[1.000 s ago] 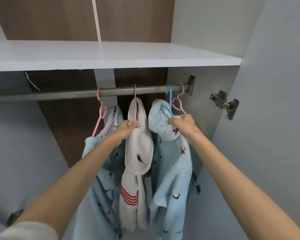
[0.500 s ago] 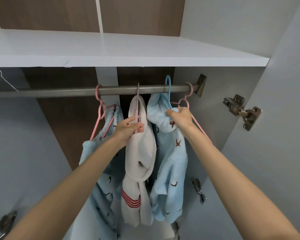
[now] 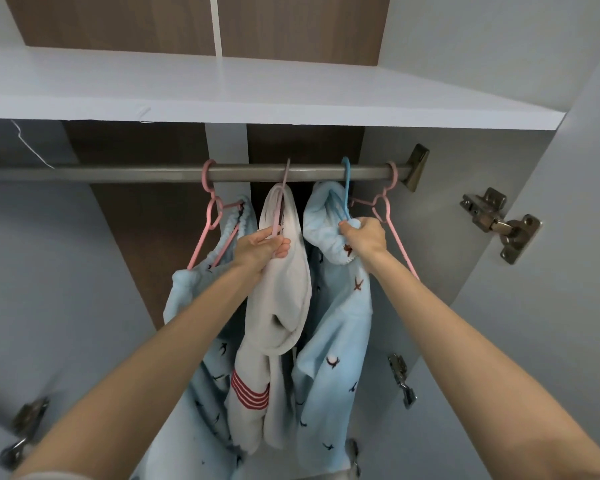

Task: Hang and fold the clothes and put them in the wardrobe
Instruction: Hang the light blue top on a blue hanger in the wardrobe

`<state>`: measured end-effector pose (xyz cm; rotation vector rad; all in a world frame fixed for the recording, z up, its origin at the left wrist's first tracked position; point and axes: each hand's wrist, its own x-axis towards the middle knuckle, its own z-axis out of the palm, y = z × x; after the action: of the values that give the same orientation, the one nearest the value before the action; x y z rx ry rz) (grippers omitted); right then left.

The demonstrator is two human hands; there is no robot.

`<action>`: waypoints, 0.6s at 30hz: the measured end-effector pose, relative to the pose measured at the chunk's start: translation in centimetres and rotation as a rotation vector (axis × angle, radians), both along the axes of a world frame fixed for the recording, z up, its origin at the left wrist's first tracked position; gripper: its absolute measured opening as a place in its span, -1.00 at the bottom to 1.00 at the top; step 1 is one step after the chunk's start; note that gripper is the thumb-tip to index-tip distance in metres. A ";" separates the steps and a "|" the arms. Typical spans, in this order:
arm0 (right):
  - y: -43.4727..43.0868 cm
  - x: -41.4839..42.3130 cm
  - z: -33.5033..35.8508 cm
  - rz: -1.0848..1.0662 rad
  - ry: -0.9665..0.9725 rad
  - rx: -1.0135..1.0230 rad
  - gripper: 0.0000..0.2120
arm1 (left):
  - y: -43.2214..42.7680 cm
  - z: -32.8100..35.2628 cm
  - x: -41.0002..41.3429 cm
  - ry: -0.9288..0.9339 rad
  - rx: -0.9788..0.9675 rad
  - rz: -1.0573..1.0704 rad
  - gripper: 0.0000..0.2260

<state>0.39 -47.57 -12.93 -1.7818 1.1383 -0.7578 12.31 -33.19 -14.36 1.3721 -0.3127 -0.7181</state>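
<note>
Three garments hang from the metal wardrobe rail (image 3: pixel 125 173). A white garment with red stripes (image 3: pixel 278 306) hangs in the middle on a pink hanger; my left hand (image 3: pixel 260 249) pinches that hanger and the cloth near its top. To its right a light blue bird-print garment (image 3: pixel 333 334) hangs on a blue hanger (image 3: pixel 346 188), and my right hand (image 3: pixel 364 237) grips the bunched blue cloth at the hanger's shoulder. Another blue printed garment (image 3: pixel 194 306) hangs at the left on a pink hanger (image 3: pixel 210 216).
An empty pink hanger (image 3: pixel 392 223) hangs at the rail's right end, just behind my right wrist. A white shelf (image 3: pixel 222 95) runs above the rail. The open door on the right carries a metal hinge (image 3: pixel 499 223). Grey side walls enclose the space.
The view has moved closer and tilted up. Both hands stay on their garments, with the left hand's pinch shifted slightly on the white garment's hanger.
</note>
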 end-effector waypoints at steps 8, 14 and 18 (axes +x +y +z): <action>0.2 -0.2 -0.1 -0.008 0.127 -0.194 -0.66 | -0.1 -0.5 -0.9 -0.026 -0.014 0.150 -0.65; 1.3 0.1 -0.6 0.013 0.268 -0.351 -0.67 | 0.1 -0.2 -1.4 -0.050 0.003 0.122 -0.67; 1.7 -0.7 -0.9 -0.005 0.360 -0.437 -0.61 | 0.5 0.3 -1.3 -0.048 0.058 0.055 -0.57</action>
<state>-0.36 -45.88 -13.78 -2.3547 1.2765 -0.7475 11.03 -32.67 -14.05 1.4491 -0.2929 -0.6544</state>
